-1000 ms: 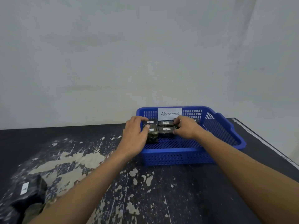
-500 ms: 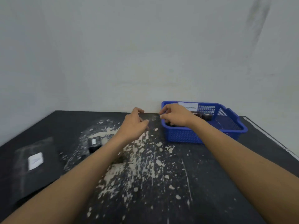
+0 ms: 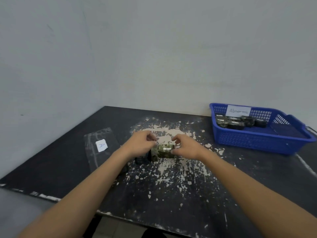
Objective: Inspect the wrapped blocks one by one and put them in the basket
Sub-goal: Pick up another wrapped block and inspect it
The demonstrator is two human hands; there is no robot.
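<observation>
Wrapped block (image 3: 164, 150) mid-bench (image 3: 171, 203), well apart from basket (image 3: 257, 145), between left hand (image 3: 140, 143) and right hand (image 3: 186, 146). Fingers (image 3: 151, 136) curled at its ends, grip unclear. Likely light, stiff, slick-filmed: pinch short ends.

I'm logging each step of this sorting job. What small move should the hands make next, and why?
Probably close both hands on the wrapped block and lift it to inspect. The left hand and right hand flank it on the table, curled at its ends; it is outside the basket.
</observation>
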